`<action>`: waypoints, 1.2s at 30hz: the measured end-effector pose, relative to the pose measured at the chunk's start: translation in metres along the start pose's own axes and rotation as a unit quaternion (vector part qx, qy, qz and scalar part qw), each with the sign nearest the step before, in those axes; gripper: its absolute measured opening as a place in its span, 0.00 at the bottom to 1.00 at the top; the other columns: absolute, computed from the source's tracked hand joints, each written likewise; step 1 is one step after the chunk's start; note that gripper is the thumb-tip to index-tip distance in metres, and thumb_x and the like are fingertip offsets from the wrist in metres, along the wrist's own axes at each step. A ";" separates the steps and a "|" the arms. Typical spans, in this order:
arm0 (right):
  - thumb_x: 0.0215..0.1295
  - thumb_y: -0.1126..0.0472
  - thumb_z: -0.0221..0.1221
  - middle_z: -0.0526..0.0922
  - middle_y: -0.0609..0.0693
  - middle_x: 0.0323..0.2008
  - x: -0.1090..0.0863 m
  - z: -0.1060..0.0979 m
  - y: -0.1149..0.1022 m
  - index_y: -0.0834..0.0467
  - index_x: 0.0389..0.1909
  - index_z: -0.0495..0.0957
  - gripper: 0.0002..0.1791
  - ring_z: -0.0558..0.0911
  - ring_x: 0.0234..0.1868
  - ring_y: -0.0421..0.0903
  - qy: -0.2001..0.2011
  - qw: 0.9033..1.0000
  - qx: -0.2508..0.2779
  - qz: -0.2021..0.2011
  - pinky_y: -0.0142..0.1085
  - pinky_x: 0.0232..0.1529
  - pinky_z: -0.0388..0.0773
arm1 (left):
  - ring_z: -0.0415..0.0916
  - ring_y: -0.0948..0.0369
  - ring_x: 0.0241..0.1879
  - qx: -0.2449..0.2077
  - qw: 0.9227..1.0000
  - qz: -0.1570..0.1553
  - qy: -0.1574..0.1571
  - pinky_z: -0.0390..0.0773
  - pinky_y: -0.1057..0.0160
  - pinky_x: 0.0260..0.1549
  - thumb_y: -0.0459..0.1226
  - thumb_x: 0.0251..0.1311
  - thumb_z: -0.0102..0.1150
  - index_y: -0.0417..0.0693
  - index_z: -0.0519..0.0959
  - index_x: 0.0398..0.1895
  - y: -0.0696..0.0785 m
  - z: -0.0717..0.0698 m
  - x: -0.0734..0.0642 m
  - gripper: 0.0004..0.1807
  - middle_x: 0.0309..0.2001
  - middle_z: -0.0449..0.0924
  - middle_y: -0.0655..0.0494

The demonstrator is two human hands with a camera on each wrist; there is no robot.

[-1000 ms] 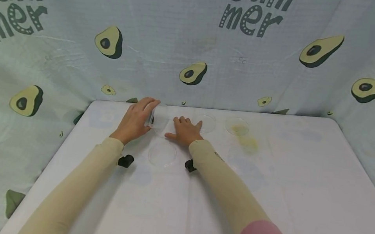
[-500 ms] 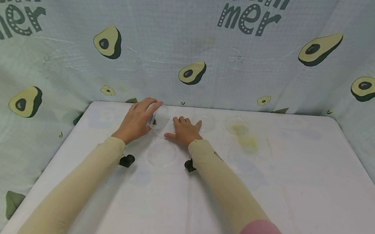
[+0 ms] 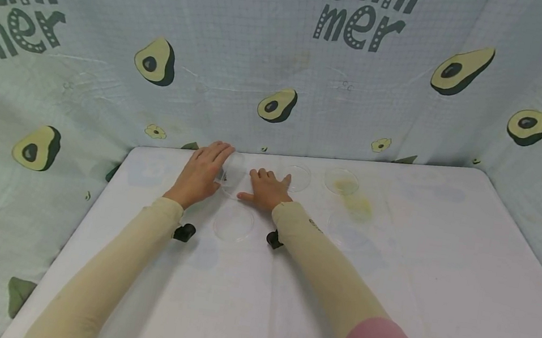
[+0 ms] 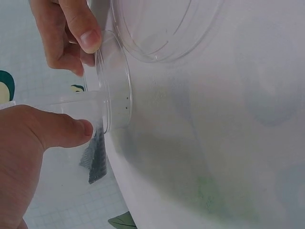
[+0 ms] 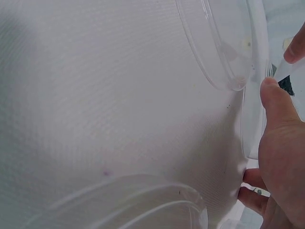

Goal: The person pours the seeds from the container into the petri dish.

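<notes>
My left hand [image 3: 199, 175] grips a clear plastic container [image 3: 233, 172] near the back of the table. In the left wrist view its thumb [image 4: 66, 130] lies along the container's side, and a dark ridged patch [image 4: 96, 160] shows there; whether this is inside cannot be told. The container's end meets a clear petri dish [image 4: 118, 86]. My right hand [image 3: 270, 190] holds that dish's rim, its thumb [image 5: 274, 95] on the edge and the other fingers near the table. What the dish holds is hard to make out.
Another clear dish [image 3: 234, 223] lies in front of the hands. Two more, a middle dish [image 3: 298, 178] and a right dish [image 3: 342, 182], lie along the back; yellow shows under and beside the right one. A printed curtain [image 3: 236, 44] hangs behind the white table [image 3: 386, 310].
My left hand has shifted slightly right with the container, whose dark patch is now less visible in the head view. The right hand keeps its place at the dish.
</notes>
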State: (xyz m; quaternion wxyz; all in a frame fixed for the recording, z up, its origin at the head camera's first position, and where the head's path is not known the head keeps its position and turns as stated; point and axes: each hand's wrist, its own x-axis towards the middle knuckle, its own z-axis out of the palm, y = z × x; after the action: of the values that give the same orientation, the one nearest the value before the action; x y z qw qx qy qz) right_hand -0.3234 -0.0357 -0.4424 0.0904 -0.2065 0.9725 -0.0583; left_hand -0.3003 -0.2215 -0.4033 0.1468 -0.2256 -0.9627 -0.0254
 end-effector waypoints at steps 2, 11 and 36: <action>0.63 0.28 0.47 0.66 0.52 0.68 0.001 0.000 0.001 0.52 0.71 0.57 0.44 0.65 0.70 0.52 0.001 1.000 -0.002 -0.001 0.70 0.66 0.54 | 0.57 0.49 0.72 0.000 1.000 0.004 0.002 0.60 0.45 0.70 0.28 0.42 0.74 0.45 0.62 0.69 0.001 0.000 0.000 0.47 0.69 0.64 0.47; 0.62 0.28 0.48 0.66 0.52 0.68 0.005 0.001 0.004 0.51 0.71 0.57 0.44 0.65 0.69 0.52 0.008 1.000 -0.002 0.003 0.70 0.66 0.54 | 0.55 0.50 0.73 0.005 1.000 0.016 0.004 0.58 0.44 0.71 0.28 0.44 0.74 0.51 0.62 0.69 0.003 -0.004 0.004 0.46 0.70 0.63 0.48; 0.62 0.28 0.50 0.66 0.53 0.68 -0.001 -0.001 0.001 0.52 0.70 0.58 0.44 0.65 0.69 0.53 0.000 1.000 0.011 -0.005 0.69 0.67 0.54 | 0.55 0.50 0.73 0.034 0.999 0.035 -0.001 0.57 0.43 0.71 0.27 0.49 0.68 0.56 0.62 0.70 0.005 -0.002 0.003 0.44 0.69 0.63 0.48</action>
State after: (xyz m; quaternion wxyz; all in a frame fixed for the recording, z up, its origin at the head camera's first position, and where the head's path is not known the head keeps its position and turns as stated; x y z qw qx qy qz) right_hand -0.3232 -0.0342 -0.4410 0.0925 -0.2109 0.9707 -0.0690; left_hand -0.3004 -0.2163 -0.4004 0.1545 -0.2541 -0.9547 0.0122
